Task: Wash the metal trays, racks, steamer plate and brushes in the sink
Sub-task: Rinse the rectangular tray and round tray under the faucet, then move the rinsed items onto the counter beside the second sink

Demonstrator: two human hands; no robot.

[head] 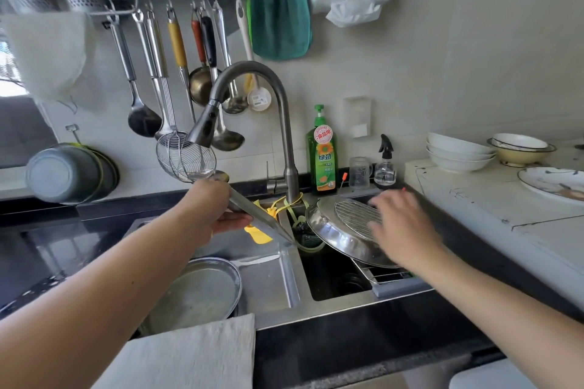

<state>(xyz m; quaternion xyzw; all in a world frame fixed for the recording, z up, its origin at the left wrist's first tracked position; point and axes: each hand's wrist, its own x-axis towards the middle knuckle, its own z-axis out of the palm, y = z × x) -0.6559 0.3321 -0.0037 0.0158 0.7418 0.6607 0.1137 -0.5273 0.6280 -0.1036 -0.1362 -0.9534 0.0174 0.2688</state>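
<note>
A round metal tray (335, 237) leans tilted over the right sink basin (335, 281), with a small round wire rack (355, 215) lying in it. My right hand (403, 224), blurred, is spread over the tray and rack with its fingers fairly straight. My left hand (218, 210) grips a long flat metal utensil (265, 221) that slants down toward the divider between the basins. Another round metal tray (202, 290) lies in the left basin. A wire rack (387, 275) shows under the tilted tray.
The faucet (284, 136) arches over the sink, its spray head pointing left. Behind it stand a green dish soap bottle (322, 155), a glass and a spray bottle. Utensils hang on the wall rail. Bowls (458, 153) sit on the right counter; a grey cloth (189, 357) lies in front.
</note>
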